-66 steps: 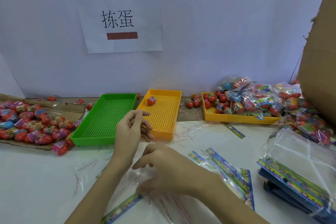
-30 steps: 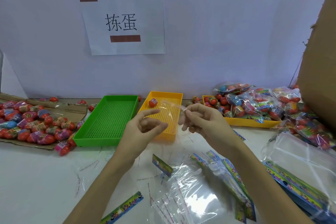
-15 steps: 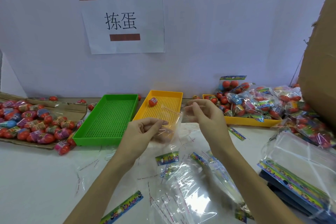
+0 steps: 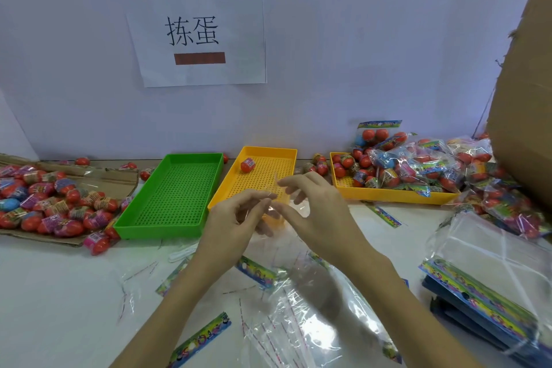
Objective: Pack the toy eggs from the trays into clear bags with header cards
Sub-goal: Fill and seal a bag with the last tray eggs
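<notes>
Raised side by side above the white surface (image 4: 53, 293), in front of the middle tray: left hand (image 4: 236, 224) and right hand (image 4: 316, 212), both pinching the top of a thin clear plastic bag (image 4: 298, 302) between thumb and fingertips. Hanging down from that pinch and trailing onto the surface, the bag's colourful printed header card (image 4: 257, 271) showing just under the left wrist. Lying alone near the far end of the yellow perforated plastic tray (image 4: 283, 158): one red toy egg with a printed band (image 4: 247, 164). Sitting beside it on the left, a green perforated plastic tray (image 4: 176, 188). Spreading over a flat brown cardboard sheet (image 4: 113, 181) at far left, a heap of red, pink and blue toy eggs (image 4: 44, 203). Resting on the right, a second yellow tray (image 4: 388, 193) with loose eggs and a pile of filled clear bags (image 4: 433, 164) spilling past it. Stacked at the right edge, flat clear bags with header cards (image 4: 490, 275). Hanging on the wall behind, a white paper sign with black characters (image 4: 197, 33).
</notes>
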